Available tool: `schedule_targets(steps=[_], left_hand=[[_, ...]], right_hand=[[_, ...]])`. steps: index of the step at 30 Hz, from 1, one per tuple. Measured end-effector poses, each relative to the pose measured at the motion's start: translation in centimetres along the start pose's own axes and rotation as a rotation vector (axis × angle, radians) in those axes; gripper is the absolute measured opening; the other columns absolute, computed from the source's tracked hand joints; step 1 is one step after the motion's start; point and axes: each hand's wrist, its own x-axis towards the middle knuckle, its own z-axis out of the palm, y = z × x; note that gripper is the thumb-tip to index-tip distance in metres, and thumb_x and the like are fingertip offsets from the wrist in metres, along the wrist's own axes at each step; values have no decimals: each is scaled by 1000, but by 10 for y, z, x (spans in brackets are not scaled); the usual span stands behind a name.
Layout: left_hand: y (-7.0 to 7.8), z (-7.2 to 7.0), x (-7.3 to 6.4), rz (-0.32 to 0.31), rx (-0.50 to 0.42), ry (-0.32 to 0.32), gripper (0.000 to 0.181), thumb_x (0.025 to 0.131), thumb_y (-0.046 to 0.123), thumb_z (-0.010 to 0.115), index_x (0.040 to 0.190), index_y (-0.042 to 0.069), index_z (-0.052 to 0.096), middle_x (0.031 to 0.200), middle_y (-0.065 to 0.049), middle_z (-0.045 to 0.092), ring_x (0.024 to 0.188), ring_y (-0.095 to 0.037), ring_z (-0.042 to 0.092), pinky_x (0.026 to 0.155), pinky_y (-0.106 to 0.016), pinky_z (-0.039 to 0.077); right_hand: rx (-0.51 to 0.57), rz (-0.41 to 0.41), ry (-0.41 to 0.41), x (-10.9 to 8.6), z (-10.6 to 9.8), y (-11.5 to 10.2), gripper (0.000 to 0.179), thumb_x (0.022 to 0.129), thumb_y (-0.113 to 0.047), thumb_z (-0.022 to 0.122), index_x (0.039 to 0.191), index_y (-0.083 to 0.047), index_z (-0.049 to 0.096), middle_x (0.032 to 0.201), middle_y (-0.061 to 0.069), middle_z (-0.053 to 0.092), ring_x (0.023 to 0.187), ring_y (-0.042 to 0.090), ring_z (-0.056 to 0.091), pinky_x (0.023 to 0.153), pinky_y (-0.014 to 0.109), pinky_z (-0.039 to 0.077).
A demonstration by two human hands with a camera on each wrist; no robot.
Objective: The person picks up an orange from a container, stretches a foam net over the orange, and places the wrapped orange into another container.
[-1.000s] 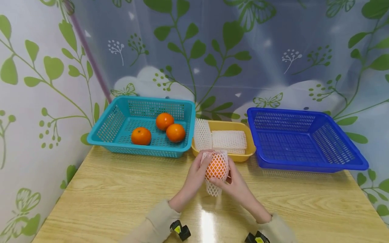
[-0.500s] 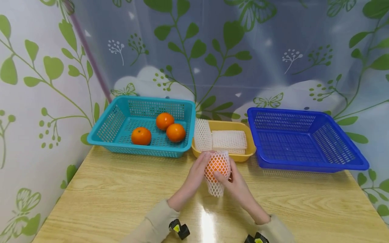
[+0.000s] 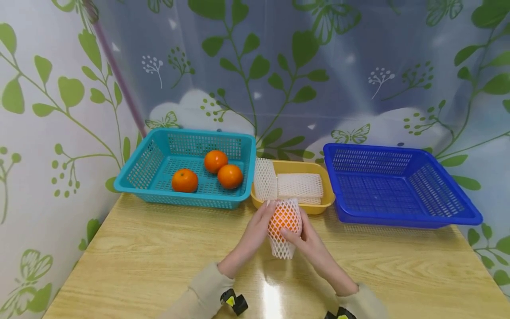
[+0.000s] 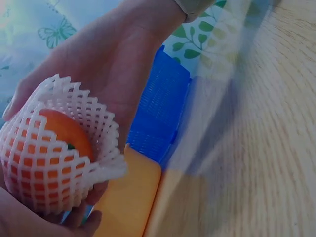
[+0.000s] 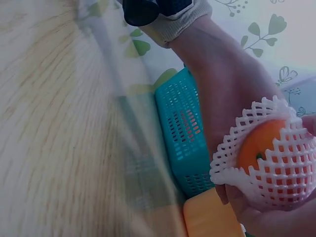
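Observation:
Over the table's middle, both hands hold an orange (image 3: 282, 221) inside a white foam net sleeve (image 3: 282, 251). My left hand (image 3: 253, 232) grips its left side, thumb near the sleeve's top edge. On the other side my right hand (image 3: 314, 250) holds it, thumb across the net's front and fingers round the back. In both wrist views the sleeve gapes at one end, showing bare orange (image 4: 66, 131) and its green stem spot. The sleeve's other end hangs loose toward the person in the head view. Fingers behind the fruit are partly hidden.
A teal basket (image 3: 185, 198) with 3 oranges stands back left. Beside it, a yellow tray (image 3: 296, 167) holds folded foam net sleeves (image 3: 299, 185), close beyond the hands. A blue basket (image 3: 406, 219) stands back right. A patterned curtain (image 3: 255, 66) backs the wooden table (image 3: 159, 257).
The left thumb has shifted from the net's front toward its upper left edge. The right thumb has moved slightly up across the net. The orange stays about in place.

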Motion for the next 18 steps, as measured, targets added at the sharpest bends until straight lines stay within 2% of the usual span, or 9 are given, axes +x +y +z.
schedule_targets(steps=[4,8,12,16,18], left_hand=[[5,-1,2,69,-11,-22,57,111,45,28,147,6,48,142,-13,57,134,-28,50,115,-50,37],[14,-4,6,143,-56,-28,60,112,43,21,149,1,44,147,-18,52,137,-32,48,112,-52,40],[22,-11,10,171,-102,-5,61,112,43,22,142,-3,49,141,-20,58,133,-33,53,108,-51,46],[28,-20,13,192,-139,19,61,112,42,25,131,-8,55,130,-24,63,121,-37,61,100,-49,52],[29,-25,15,203,-149,22,58,113,39,27,126,-10,56,126,-26,65,116,-38,63,97,-50,54]], right_hand=[[-37,-34,44,0,-5,-8,73,100,-15,62,159,-11,20,150,21,41,132,36,48,102,29,47],[-67,-78,110,5,-21,-23,72,98,-9,63,157,-8,23,146,21,44,125,28,53,96,27,51],[-141,-98,238,14,-51,-43,74,98,-12,65,159,-14,22,144,18,43,122,26,55,88,25,55],[-305,-108,389,27,-91,-57,81,97,-25,69,161,-21,19,148,17,41,126,32,51,82,18,54],[-407,-103,465,33,-110,-59,84,96,-30,70,161,-20,18,148,18,41,128,35,50,84,24,54]])
